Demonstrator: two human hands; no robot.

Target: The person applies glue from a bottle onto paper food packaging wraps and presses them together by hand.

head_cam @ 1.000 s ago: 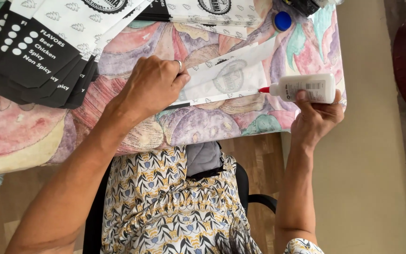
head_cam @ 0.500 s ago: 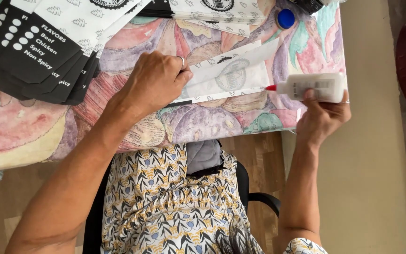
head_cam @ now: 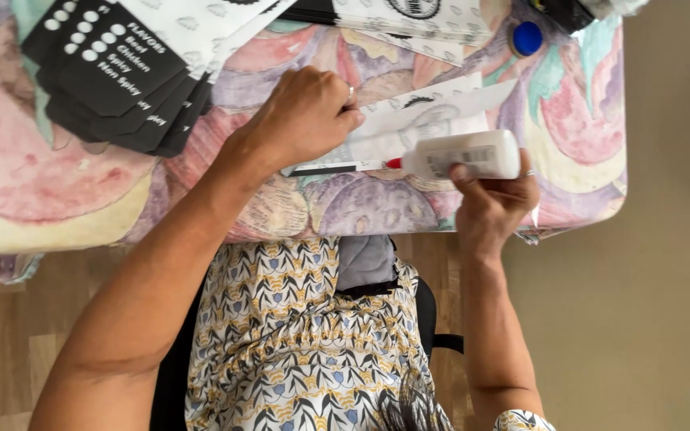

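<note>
My left hand (head_cam: 305,116) lies knuckles up on a flat white printed sheet (head_cam: 429,120) and presses it onto the table. My right hand (head_cam: 493,199) grips a white glue bottle (head_cam: 465,156) held sideways. Its red nozzle points left and meets the sheet's near edge, by a thin black strip, just right of my left hand. There is a ring on a finger of each hand.
A fanned stack of black printed cards (head_cam: 113,72) lies at the far left on the pastel patterned tablecloth (head_cam: 57,183). More white printed sheets (head_cam: 409,16), a blue cap (head_cam: 526,38) and a dark object (head_cam: 565,12) lie at the far edge. The table's right edge borders a beige floor.
My right hand has carried the glue bottle leftward, bringing the nozzle from beside the sheet onto its near edge. My left hand has stayed on the sheet.
</note>
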